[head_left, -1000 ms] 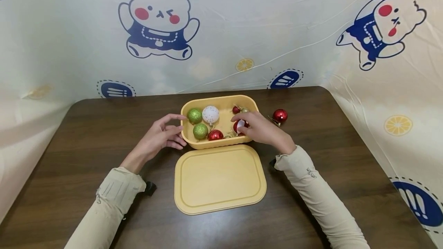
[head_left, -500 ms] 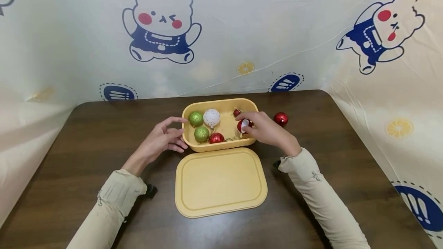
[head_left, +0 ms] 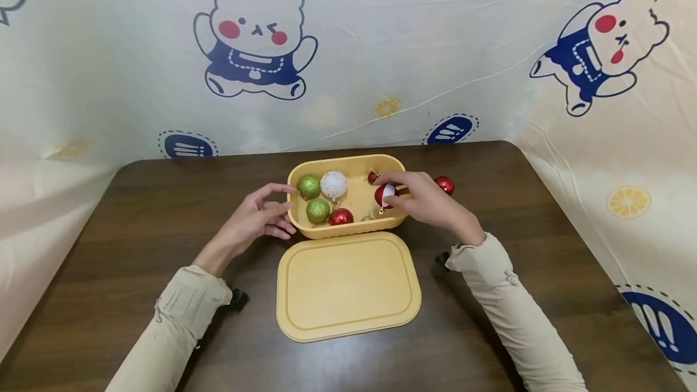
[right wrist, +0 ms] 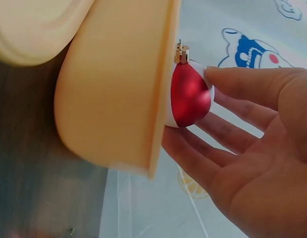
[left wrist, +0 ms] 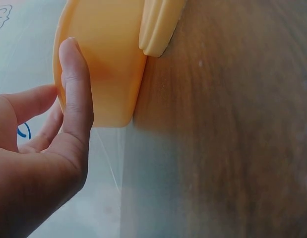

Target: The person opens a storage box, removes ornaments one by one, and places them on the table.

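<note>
My right hand [head_left: 422, 197] holds a red-and-white Christmas ball [right wrist: 191, 96] by its fingertips, thumb on one side and fingers on the other. The ball, its gold cap showing, is at the right part of the yellow box [head_left: 348, 231], and sits level with the rim in the right wrist view. At the box's left end, my left hand [head_left: 253, 218] touches the rim with spread, fairly straight fingers; one finger [left wrist: 76, 89] lies along the outer wall. Inside are two green glitter balls [head_left: 318, 211], a speckled white ball [head_left: 334, 184], a red ball [head_left: 341, 217] and smaller ornaments.
A yellow lid [head_left: 348, 287] lies flat on the dark wooden table [head_left: 130, 241], just in front of the box. Beyond my right hand, another red ball [head_left: 445, 184] rests on the table. A printed cloth [head_left: 348, 47] hangs behind and along the sides.
My right hand has shifted slightly right and back with the red-and-white ball in its fingers. My left hand stays at the box's left rim. The head view has tilted a little.
</note>
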Tool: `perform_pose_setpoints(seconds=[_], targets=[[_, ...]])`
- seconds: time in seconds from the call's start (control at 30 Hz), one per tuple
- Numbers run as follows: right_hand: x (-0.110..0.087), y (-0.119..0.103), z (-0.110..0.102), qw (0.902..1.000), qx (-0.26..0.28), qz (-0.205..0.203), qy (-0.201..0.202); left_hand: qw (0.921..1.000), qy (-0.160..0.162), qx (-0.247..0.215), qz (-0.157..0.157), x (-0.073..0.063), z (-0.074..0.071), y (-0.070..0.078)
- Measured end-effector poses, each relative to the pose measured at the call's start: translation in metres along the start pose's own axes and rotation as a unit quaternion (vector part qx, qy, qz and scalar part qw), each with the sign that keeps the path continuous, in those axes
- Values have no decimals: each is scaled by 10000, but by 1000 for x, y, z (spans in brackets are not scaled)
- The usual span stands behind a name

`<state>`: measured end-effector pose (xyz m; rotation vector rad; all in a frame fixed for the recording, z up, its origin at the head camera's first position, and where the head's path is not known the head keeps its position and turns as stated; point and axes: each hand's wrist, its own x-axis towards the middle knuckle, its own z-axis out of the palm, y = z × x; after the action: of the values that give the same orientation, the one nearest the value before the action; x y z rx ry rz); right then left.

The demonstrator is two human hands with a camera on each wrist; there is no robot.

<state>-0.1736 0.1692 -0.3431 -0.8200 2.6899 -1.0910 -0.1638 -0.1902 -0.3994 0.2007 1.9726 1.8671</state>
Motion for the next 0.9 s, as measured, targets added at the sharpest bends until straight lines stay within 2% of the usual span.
perform_pose_setpoints(seconds=[0.37, 0.67, 0.9], targets=[[-4, -7, -4, 9990, 445, -10, 59, 10000, -27, -43, -5, -1, 0, -1], [-5, -5, -9, 9990, 436, 87, 80, 10000, -48, -39, -3, -1, -1, -1], [-7, -6, -16, 9995, 218, 42, 217, 9999, -100, -82, 41, -2, -2, -1]])
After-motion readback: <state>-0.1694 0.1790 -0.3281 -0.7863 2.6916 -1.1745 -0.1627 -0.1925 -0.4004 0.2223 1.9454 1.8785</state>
